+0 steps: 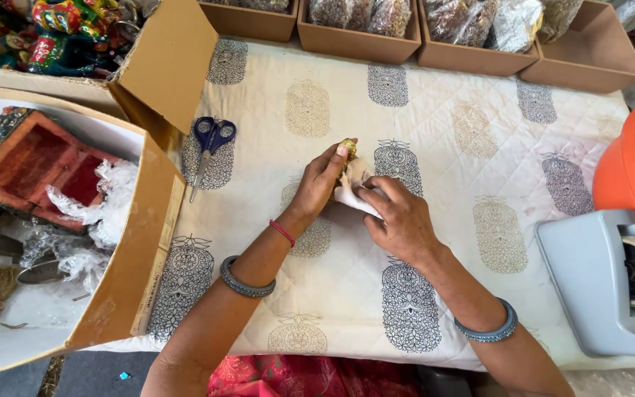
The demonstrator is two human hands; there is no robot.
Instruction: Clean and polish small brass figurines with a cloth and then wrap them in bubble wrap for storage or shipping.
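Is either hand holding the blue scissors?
No, the blue scissors lie alone on the printed cloth, while the left hand and right hand hold a small gold object.

Fingers hide most of the small gold object [348,148] — perhaps metal.

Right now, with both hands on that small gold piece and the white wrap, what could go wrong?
1. The left hand pinches the small gold object only at its fingertips; it could slip onto the quilted cloth.
2. The white wrap under the right hand looks thin and crumpled; it may tear or come loose.
3. The scissors lie near the left forearm; a sweep could knock them.
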